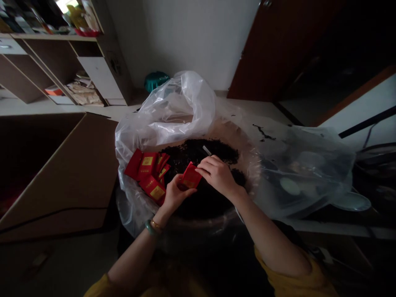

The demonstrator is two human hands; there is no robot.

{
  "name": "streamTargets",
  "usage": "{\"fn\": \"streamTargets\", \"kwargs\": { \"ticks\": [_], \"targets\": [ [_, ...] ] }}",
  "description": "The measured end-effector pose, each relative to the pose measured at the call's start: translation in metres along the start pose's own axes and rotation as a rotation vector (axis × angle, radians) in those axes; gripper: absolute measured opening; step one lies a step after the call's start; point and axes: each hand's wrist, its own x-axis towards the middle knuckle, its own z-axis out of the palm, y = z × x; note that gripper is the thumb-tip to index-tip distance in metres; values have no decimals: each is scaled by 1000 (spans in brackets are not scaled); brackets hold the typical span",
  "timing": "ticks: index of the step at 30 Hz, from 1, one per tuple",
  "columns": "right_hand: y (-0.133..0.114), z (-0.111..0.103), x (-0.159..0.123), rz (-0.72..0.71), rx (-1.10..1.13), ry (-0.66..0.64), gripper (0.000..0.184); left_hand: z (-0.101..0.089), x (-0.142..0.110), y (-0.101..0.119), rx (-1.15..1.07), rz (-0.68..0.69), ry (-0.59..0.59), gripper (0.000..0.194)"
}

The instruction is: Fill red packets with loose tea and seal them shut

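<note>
A small red packet [191, 177] with gold print is held up over a wide round basket [252, 177] lined with clear plastic. My left hand [176, 193] grips it from the lower left, thumb across its front. At its upper right edge, the closed fingers of my right hand [218, 175] pinch the packet. Below both hands lies dark, loose, leaf-like material [213, 148]. A short whitish strip [206, 150] rises from it just beyond my right fingers. Several more red packets [148, 173] are piled on the basket's left side.
A large open cardboard box [74, 177] stands at left. Bunched clear plastic [173, 107] rises behind the basket. To the right lies a clear plastic bag [303, 173] with pale round things inside. Shelving [102, 78] and a teal bundle [155, 80] are farther back.
</note>
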Motion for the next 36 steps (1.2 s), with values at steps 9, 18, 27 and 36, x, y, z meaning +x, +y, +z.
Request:
{"fn": "streamTargets", "kwargs": {
  "ticks": [9, 18, 27, 36],
  "targets": [
    [-5, 8, -2, -29, -22, -166, 13, -1, -1, 2, 198, 14, 63, 47],
    [-14, -12, -5, -138, 216, -92, 8, -4, -1, 5, -63, 36, 40, 37],
    [-12, -14, -4, -93, 273, -194, 14, -2, -2, 5, -141, 49, 57, 35],
    [-12, 0, -2, 163, 377, -181, 19, -3, -2, 10, -286, -161, -77, 38]
  ]
}}
